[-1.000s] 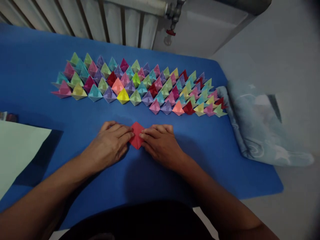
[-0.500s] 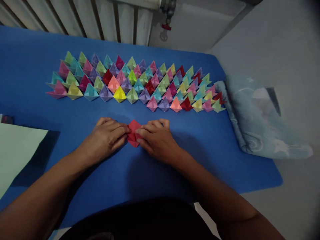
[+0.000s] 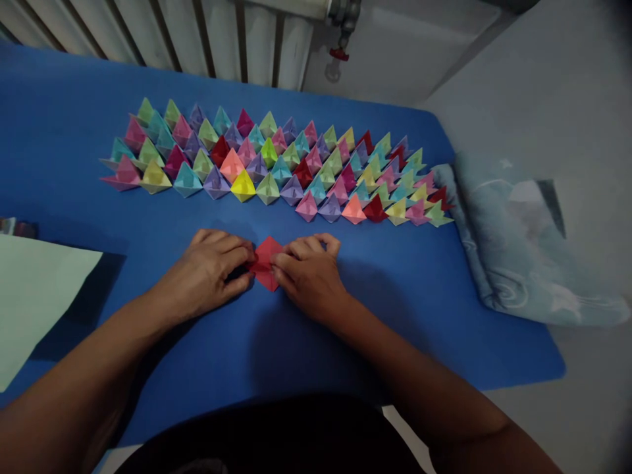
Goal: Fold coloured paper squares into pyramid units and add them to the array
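Note:
A small red folded paper (image 3: pixel 268 249), diamond-shaped from above, lies on the blue table (image 3: pixel 207 375) between my two hands. My left hand (image 3: pixel 212 266) pinches its left corner between thumb and fingers. On the opposite side, my right hand (image 3: pixel 310 271) has its fingers closed on the right corner, covering part of it. Beyond the hands stand several rows of small folded paper boats (image 3: pixel 243 187) in many colours, set close together. The fingertips hide the paper's side corners.
A pale green paper sheet (image 3: pixel 39 289) lies at the left, with small dark items (image 3: pixel 22 228) behind it. A folded grey-blue blanket (image 3: pixel 523 263) rests on the table's right edge. Behind the table are a white radiator (image 3: pixel 222 39) and a red-handled valve (image 3: pixel 339 54).
The view has shifted slightly, so the table's contents appear a little further right. My left thumb has spread slightly away from the fingers. Both hands still hold the red paper.

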The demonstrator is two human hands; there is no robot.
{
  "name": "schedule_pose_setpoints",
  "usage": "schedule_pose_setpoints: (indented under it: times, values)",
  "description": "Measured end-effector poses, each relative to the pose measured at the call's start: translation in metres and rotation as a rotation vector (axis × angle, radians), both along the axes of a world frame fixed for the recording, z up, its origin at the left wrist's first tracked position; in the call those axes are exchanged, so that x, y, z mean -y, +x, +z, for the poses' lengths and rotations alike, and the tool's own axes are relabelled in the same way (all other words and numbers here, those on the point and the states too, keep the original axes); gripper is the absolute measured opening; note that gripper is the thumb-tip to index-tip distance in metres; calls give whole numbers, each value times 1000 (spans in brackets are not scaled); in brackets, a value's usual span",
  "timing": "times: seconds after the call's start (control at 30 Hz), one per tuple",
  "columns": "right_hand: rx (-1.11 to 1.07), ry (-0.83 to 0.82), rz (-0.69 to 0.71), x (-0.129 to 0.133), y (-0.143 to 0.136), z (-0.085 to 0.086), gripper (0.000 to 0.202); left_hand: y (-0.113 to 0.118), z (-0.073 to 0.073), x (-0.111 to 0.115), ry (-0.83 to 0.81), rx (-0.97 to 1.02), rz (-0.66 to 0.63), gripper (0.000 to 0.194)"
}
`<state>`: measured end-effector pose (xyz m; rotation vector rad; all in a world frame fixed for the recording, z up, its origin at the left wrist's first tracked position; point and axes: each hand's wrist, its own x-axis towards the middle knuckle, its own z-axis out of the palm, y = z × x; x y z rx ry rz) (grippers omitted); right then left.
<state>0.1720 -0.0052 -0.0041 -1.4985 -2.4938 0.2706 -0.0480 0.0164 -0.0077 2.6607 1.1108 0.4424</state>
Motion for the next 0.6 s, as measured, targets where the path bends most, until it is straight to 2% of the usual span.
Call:
schedule_pose_setpoints:
  times: [0.33,0.6]
  values:
    - [-61,-59,-69,-3,-4,-3,22,1,-7,-2,27,32,90,30]
    - [-44,-32,-105,-6,-8,-7,23,4,-10,-4,-63,15,201,27]
